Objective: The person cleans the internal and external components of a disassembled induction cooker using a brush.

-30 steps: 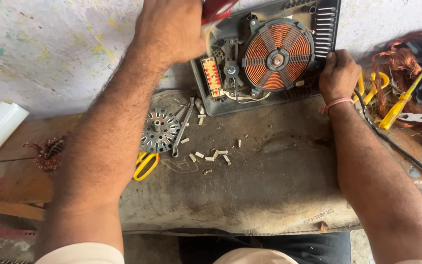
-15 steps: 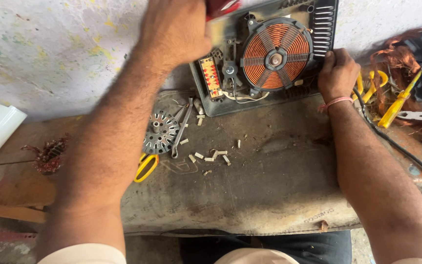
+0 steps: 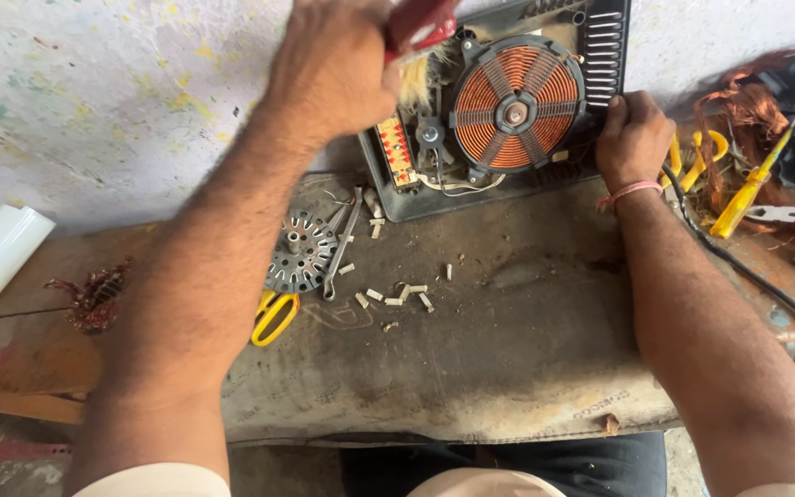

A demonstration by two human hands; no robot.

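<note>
Left hand (image 3: 338, 69) clamps a red-handled brush (image 3: 419, 23); right hand (image 3: 632, 138) grips the opened black induction cooker's (image 3: 494, 106) right edge (bench (image 3: 508, 350) foreground open).

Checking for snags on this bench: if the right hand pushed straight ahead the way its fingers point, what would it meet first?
The right hand already grips the black casing of the opened cooktop at its vented edge, so it would press into that first. The copper coil lies further left, though depth is unclear.

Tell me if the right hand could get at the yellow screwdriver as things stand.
Probably yes. The right hand grips the opened cooker's edge, and the yellow screwdriver lies uncovered just to its right on the bench; only yellow-handled pliers sit between. It must let go first.
</note>
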